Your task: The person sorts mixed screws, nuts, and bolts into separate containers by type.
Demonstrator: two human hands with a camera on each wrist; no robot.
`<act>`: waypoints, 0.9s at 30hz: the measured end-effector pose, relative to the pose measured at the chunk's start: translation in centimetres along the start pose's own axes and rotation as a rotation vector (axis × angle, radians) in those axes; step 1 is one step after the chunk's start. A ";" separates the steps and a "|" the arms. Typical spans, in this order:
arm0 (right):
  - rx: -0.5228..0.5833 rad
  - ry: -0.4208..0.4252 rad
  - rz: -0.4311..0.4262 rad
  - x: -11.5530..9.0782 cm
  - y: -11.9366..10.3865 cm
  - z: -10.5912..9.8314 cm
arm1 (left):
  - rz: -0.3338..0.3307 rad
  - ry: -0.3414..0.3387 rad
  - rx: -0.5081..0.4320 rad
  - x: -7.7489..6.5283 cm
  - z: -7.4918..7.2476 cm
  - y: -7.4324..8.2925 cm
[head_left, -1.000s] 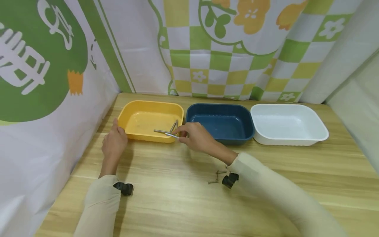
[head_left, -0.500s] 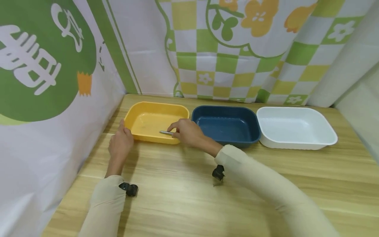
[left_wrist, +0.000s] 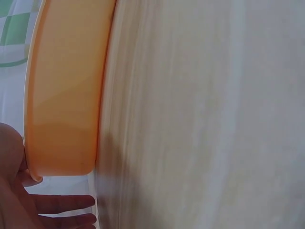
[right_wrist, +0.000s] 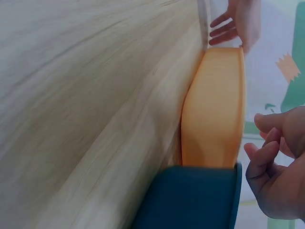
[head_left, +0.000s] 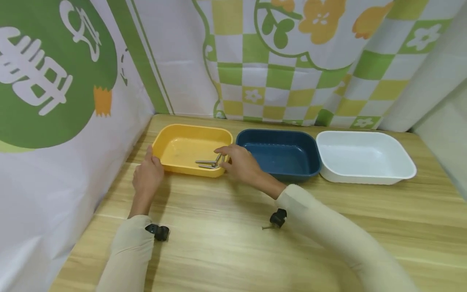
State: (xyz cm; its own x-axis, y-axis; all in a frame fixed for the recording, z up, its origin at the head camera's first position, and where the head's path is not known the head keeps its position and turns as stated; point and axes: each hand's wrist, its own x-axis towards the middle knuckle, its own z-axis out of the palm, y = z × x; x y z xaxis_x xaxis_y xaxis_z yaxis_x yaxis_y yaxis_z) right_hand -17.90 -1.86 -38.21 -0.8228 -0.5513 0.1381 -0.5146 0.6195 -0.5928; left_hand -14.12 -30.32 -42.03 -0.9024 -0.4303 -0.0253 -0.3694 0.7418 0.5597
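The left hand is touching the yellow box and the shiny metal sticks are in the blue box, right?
Not quite: the shiny metal sticks are in the yellow box, as the head view shows. The left hand is indeed touching that yellow box.

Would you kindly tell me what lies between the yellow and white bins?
The blue bin lies between the yellow bin and the white bin, as the head view shows.

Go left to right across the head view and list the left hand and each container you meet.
Left hand → yellow container → dark blue container → white container.
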 end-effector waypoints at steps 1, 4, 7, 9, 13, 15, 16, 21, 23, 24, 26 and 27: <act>0.009 0.014 0.006 -0.4 0.2 -0.3 | -0.001 0.000 0.002 0.0 -0.1 0.1; 0.012 0.043 0.015 -1.4 1.0 -1.1 | -0.005 -0.002 0.008 -0.1 -0.3 0.2; 0.009 0.055 0.023 -2.2 1.7 -1.7 | -0.005 -0.014 0.005 -0.2 -0.7 0.2; 0.012 0.058 0.027 -2.7 2.1 -2.1 | 0.001 -0.026 0.001 -0.1 -0.8 0.1; 0.031 0.076 0.026 -3.9 2.8 -2.8 | 0.014 -0.052 -0.011 0.0 -0.8 -0.1; 0.038 0.092 0.021 -4.5 3.1 -3.1 | 0.021 -0.063 -0.019 0.0 -0.8 -0.2; 0.041 0.102 0.017 -4.8 3.3 -3.2 | 0.024 -0.067 -0.027 0.0 -0.8 -0.2; 0.069 0.133 0.022 -6.5 4.2 -3.9 | 0.049 -0.077 -0.085 -0.2 -0.6 -0.2; 0.079 0.141 0.034 -7.2 4.7 -4.2 | 0.072 -0.050 -0.096 -0.4 -0.5 -0.1; 0.085 0.148 0.042 -7.6 5.0 -4.3 | 0.084 -0.024 -0.100 -0.5 -0.4 0.1; 0.095 0.157 0.054 -8.4 5.6 -4.5 | 0.113 0.052 -0.109 -0.9 -0.3 0.8; 0.101 0.161 0.062 -8.8 5.9 -4.7 | 0.137 0.103 -0.115 -1.1 -0.2 1.3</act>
State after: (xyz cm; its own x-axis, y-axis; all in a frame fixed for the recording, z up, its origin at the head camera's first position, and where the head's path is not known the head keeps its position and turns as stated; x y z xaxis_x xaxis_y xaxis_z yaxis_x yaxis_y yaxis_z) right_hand -14.78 9.28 -39.20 -0.8843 -0.4122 0.2196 -0.4418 0.5858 -0.6794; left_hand -13.54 -29.01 -41.08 -0.9126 -0.3845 0.1390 -0.2120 0.7357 0.6433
